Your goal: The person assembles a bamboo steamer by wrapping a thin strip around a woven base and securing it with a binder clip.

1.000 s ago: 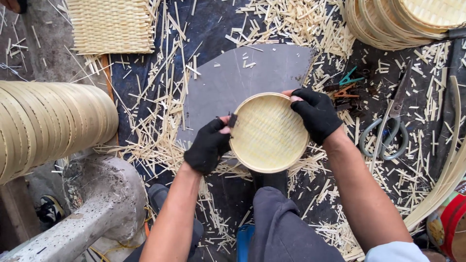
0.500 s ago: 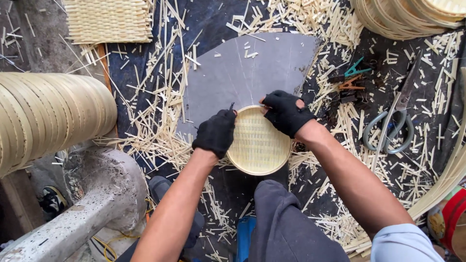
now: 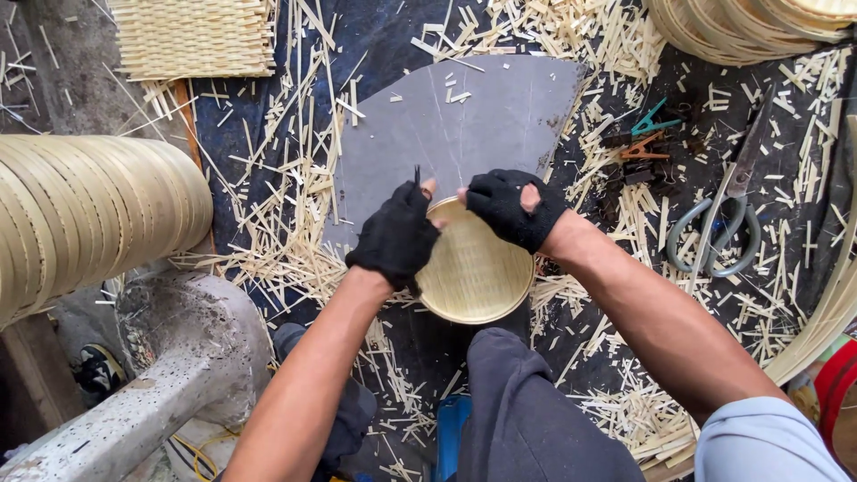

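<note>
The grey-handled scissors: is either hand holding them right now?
No, the grey-handled scissors lie alone among the bamboo offcuts, while the left hand and right hand both grip the round woven bamboo tray.

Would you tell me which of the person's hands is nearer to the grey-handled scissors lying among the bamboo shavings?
Right. The right hand grips the round woven bamboo tray on the side facing the grey-handled scissors; the left hand holds the tray's far side.

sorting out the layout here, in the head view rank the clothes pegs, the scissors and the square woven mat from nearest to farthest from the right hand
From the right hand:
1. Clothes pegs, just beyond it, up and to the right among the splinters.
2. Scissors, farther right, grey handles toward the person.
3. Square woven mat, far off at the top left corner.
</note>
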